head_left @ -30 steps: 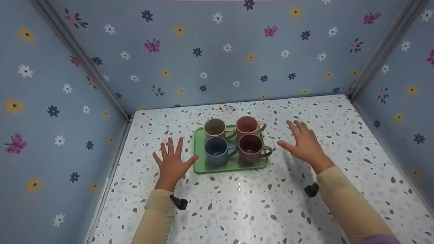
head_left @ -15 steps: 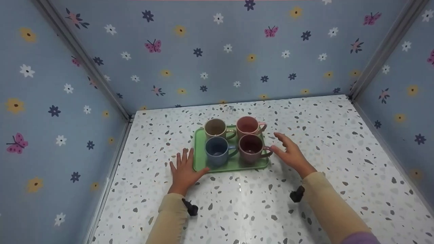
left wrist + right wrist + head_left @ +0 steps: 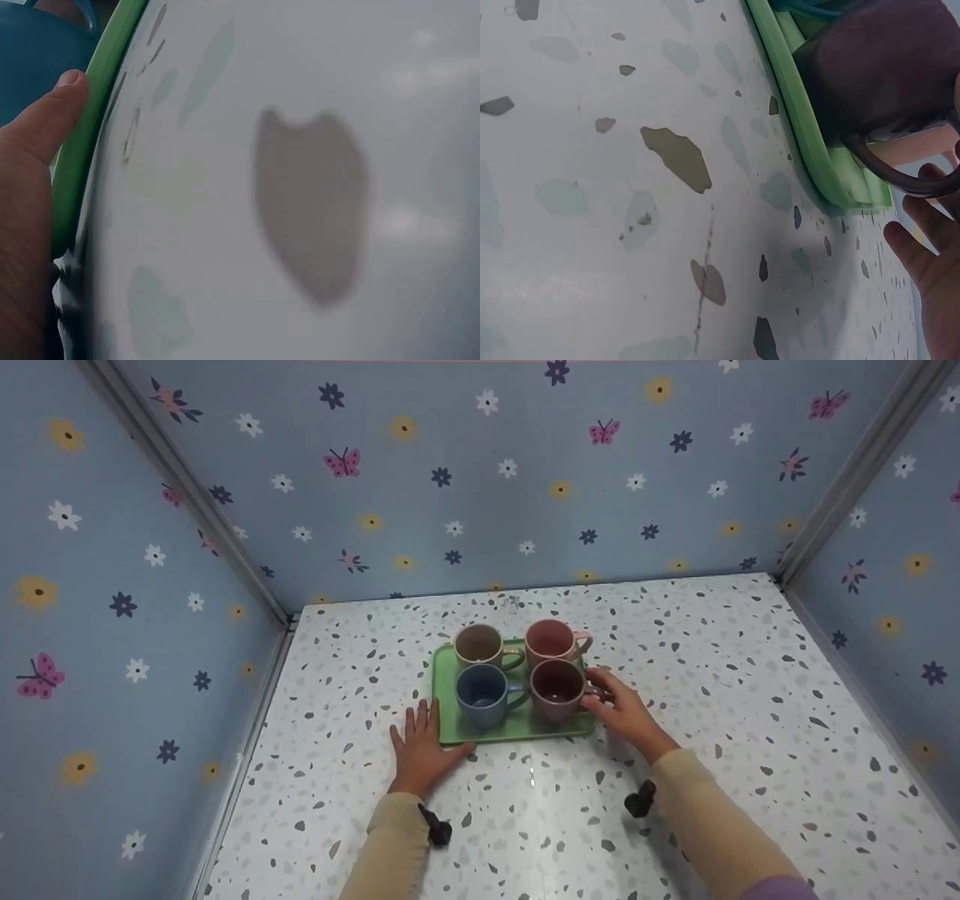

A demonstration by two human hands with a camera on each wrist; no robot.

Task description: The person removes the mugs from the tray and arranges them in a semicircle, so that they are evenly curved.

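In the head view, the tray (image 3: 448, 729) lies on the table (image 3: 540, 825) with four upright mugs on it. The brown mug (image 3: 466, 656) and pink mug (image 3: 550, 640) stand at the back, their lower parts partly hidden by the blue mug (image 3: 481, 706) and maroon mug (image 3: 556, 705) in front. The left hand (image 3: 421, 754) is spread wide at the tray's near left corner, fingers along the left side and thumb along the near edge. The right hand (image 3: 628, 720) is narrow, thumb and fingers about the maroon mug's handle (image 3: 596, 691) and covering part of it; whether they grip it I cannot tell. Both forearms run out at the bottom edge.

In the left wrist view, the thumb lies against the tray's rim. The other fingers are out of sight, and the blue mug is cut off at the upper left.

In the right wrist view, the maroon mug stands on the tray, cropped at the top and right. Its handle crosses in front of some fingers, and the right edge cuts off the rest of the hand. A strip of the pink mug shows behind.
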